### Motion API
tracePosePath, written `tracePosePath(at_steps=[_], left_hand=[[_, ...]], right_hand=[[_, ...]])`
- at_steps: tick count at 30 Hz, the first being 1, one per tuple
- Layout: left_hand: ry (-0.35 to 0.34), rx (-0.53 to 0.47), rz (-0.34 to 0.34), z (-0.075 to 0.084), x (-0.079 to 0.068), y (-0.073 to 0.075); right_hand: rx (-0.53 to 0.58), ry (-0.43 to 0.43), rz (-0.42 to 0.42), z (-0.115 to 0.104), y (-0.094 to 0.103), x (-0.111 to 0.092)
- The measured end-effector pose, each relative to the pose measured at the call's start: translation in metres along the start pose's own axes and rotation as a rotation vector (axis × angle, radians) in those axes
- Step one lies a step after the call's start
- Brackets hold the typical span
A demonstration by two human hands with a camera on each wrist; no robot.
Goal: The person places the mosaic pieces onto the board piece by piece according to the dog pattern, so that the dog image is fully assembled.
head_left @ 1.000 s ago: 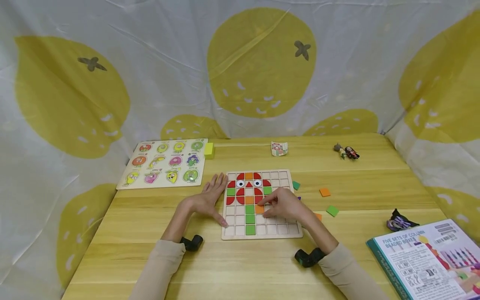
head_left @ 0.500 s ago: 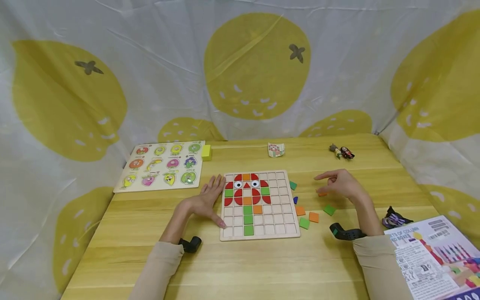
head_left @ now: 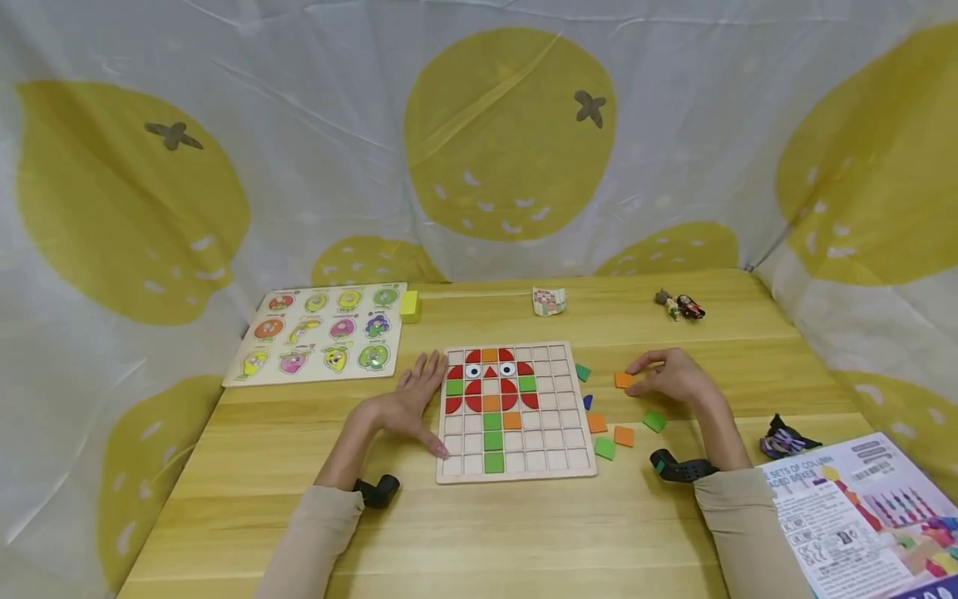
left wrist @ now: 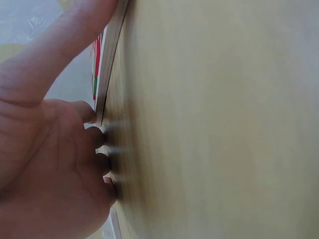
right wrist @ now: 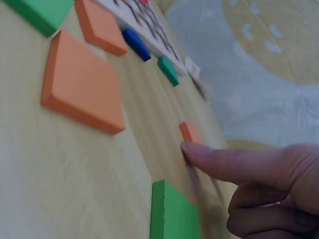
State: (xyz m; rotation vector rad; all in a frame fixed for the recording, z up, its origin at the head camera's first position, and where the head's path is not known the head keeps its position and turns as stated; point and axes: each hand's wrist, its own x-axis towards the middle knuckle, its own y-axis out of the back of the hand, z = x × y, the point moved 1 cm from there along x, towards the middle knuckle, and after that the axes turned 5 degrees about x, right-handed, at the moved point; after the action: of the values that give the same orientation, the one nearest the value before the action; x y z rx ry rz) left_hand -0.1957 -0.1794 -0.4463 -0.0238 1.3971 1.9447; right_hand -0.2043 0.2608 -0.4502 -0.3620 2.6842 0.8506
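Note:
My right hand (head_left: 669,376) pinches an orange square tile (head_left: 624,380) between thumb and fingers, right of the board and low over the table. In the right wrist view the thumb covers part of that tile (right wrist: 190,132). With fingers spread, my left hand (head_left: 407,408) rests along the left edge of the wooden grid board (head_left: 554,416), its thumb near the lower left corner. Red, green and orange pieces and two eye pieces fill part of the grid. An orange tile (head_left: 512,421) lies beside the column of green tiles (head_left: 492,441).
Loose orange (head_left: 624,436), green (head_left: 654,422) and blue (head_left: 588,402) pieces lie right of the board. A fruit puzzle board (head_left: 318,333) and yellow block (head_left: 410,306) are back left. Beyond lie a picture card (head_left: 550,301) and small figures (head_left: 681,305); a box (head_left: 861,507) sits front right.
My right hand left the orange tile it set on the board, moved right to the loose pieces, and has drawn another orange tile slightly left. The left hand stays at the board's edge.

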Motion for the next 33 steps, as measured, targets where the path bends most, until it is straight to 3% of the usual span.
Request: tracePosePath(at_steps=[4,7,11,13,18,23,28,33], left_hand=[[0.002,0.012,-0.004,-0.001,0.0,0.0],[0.001,0.016,0.0,-0.001,0.001,0.001],[0.003,0.015,0.004,-0.002,-0.001,0.002],[0.005,0.015,0.005,-0.002,-0.002,0.002],[-0.014,0.019,0.014,-0.002,-0.001,0.0],[-0.014,0.008,0.002,-0.001,0.001,0.0],[0.0,0.005,-0.004,-0.001,0.0,0.001],[-0.004,0.007,0.006,0.0,0.0,0.002]], right_hand=[[-0.047,0.044,0.014,-0.005,-0.002,-0.001],[-0.006,0.107,0.003,-0.022,-0.013,-0.003],[0.069,0.177,-0.092,-0.049,-0.048,-0.005],[0.053,0.209,-0.143,-0.06,-0.069,-0.006],[-0.006,0.216,-0.155,-0.073,-0.101,-0.007],[0.018,0.201,-0.138,-0.071,-0.108,-0.007],[0.08,0.234,-0.17,-0.069,-0.11,-0.006],[0.064,0.27,-0.145,-0.071,-0.114,-0.005]])
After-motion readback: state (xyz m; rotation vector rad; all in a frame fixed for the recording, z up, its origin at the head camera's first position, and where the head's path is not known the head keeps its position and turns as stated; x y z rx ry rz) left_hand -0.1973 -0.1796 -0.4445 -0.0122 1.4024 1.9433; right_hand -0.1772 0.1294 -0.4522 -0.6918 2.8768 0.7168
